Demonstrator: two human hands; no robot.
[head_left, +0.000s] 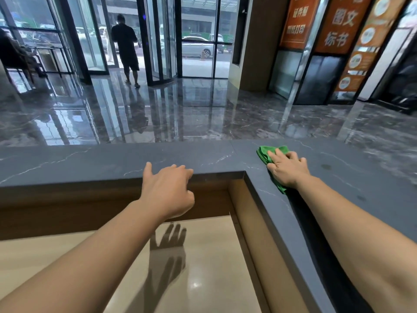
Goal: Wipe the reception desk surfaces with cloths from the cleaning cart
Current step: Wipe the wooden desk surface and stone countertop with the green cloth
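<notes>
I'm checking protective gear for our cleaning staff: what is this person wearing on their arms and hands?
Nothing. The left hand and right hand are bare, with no gloves, rings or watch visible, and no sleeve shows on either arm within the frame.

Cloth [262, 153]: green microfibre, folded and bunched, lying flat on the desk top at 2 o'clock from its inner corner, largely covered by the right hand [287, 169] pressing it.
Reception desk top [112, 159]: dark grey, white-veined stone, L-shaped, with one run crosswise and the other towards 5 o'clock.
</notes>
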